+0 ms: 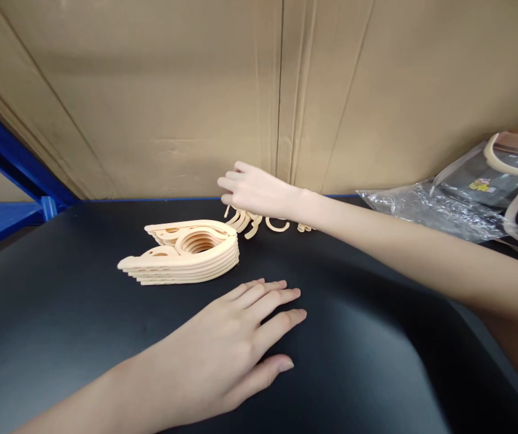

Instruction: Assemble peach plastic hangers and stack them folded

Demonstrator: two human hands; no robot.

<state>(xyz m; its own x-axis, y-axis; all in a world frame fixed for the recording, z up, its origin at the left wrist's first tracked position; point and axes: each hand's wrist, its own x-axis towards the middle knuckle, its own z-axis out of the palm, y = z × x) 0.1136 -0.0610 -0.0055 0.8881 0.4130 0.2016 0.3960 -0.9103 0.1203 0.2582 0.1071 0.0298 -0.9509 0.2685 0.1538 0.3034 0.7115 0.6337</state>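
My left hand lies palm down on the black tabletop with its fingers stretched out and apart, holding nothing. My right hand reaches across to the far side, its fingers curled down above several loose cream hooks. A thin cream tip pokes out below those fingers; what they grip is hidden. Left of both hands sits a neat stack of cream folding hanger bodies, lying flat with their narrow ends to the left. A separate curved hook rests under my right wrist, and small cream pieces lie beside it.
A tall cardboard wall stands behind the black table. Blue metal framing runs along the left. At the far right are a clear plastic bag and a see-through pouch with cream trim.
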